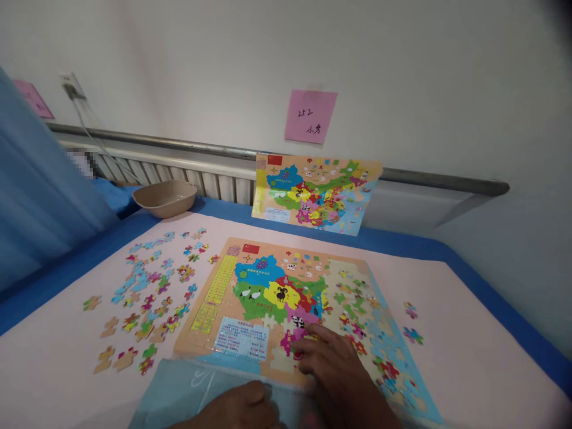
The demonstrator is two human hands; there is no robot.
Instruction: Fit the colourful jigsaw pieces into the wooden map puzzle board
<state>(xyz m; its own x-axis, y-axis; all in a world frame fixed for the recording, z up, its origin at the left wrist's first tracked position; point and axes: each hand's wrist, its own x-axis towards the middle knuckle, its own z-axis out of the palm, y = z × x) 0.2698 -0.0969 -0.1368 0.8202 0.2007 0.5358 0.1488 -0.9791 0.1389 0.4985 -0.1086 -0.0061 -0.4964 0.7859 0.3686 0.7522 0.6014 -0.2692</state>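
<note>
A partly assembled jigsaw puzzle of a map (254, 283) lies in its tray in front of me. My right hand (333, 363) rests over its lower middle, fingers stretched to the left and touching the pink area below the panda. These fingers are apart, and no piece shows held between them. My left hand (243, 408) is curled closed at the bottom edge, over a light blue cloth (179, 387). Whatever it holds, if anything, is hidden. Several loose pieces (346, 295) lie on the bare right part of the tray.
Many loose puzzle pieces (149, 286) are scattered left of the tray; a couple more (413, 335) lie to its right. Behind stands a picture of the finished map (313, 193), against a metal rail (447, 182). A beige basin (165, 198) sits at the back left, near a blue curtain (40, 190).
</note>
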